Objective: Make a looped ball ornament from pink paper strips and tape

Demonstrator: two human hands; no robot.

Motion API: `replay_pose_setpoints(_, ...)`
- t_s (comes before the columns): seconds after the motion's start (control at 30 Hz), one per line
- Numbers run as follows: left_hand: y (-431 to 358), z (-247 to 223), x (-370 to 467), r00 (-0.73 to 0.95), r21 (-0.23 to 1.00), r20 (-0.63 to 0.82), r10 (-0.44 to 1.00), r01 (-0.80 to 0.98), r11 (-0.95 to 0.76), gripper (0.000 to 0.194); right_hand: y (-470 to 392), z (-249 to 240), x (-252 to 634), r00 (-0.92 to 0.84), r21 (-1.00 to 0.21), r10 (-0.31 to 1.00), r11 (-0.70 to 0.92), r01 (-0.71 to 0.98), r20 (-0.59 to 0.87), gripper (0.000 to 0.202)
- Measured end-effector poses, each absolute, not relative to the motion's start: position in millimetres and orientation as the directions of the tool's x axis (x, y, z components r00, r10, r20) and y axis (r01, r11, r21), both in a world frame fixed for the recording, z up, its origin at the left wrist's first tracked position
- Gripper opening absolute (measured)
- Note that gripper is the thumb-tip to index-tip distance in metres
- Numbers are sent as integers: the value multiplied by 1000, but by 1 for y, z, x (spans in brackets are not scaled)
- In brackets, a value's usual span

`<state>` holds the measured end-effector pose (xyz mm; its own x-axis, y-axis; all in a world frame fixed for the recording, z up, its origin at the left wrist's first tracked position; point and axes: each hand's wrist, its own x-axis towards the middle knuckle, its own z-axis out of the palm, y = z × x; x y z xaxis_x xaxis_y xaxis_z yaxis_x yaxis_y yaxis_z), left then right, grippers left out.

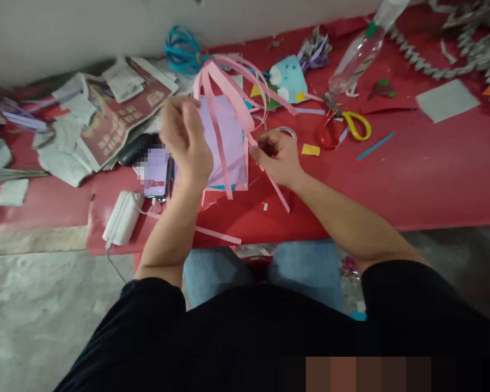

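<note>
Within the tight pinch of my right hand (277, 158), gathered pink paper strips (233, 100), looping up and leftward from the grip, my left hand (187, 139) half-curled beside them, its hold unclear to me, lilac sheet (234, 152) beneath, scissor handles (333, 115) farther right.

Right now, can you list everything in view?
Pink strips: several, pink, centre
Lilac paper: count unclear, lilac, centre
Looped bundle: one, blue, back
Newspapers: several, grey/maroon, left
Rounded item: one, black, left
Phone: one, black, left
Power bank: one, white, left
Scissors: one pair, red-yellow, right
Bottle: one, clear, right
Pleated paper: several, grey, right
Other papers: many, mixed, across table
Table: one, red, beneath
Jeans: one pair, blue, front
Shirt: one, black, front
Left hand: one, bare, centre
Right hand: one, bare, pinching strips
</note>
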<state>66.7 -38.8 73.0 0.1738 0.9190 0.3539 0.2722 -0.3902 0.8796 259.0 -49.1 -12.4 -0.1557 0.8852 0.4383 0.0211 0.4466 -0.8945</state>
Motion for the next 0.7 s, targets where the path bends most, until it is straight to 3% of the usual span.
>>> replay_pose_setpoints(0.17, -43, 44, 59, 160, 882, 357, 920, 267, -389, 33, -47, -12, 259, -116, -921, 914, 389, -17, 388, 40)
replay_pose_setpoints(0.43, -36, 20, 45, 200, 892, 359, 912, 216, -398, 29, -47, -5, 259, -46, -909, 914, 406, 93, 404, 37)
replay_pose_setpoints(0.53, -32, 17, 42, 170, 860, 425, 889, 229, -455, 32, -49, -6, 258, -66, -928, 929, 367, 62, 363, 36)
replay_pose_setpoints(0.7, -30, 11, 45, 105, 826, 545, 832, 105, -554, 41, -54, -10, 255, -127, -954, 947, 299, 8, 296, 35)
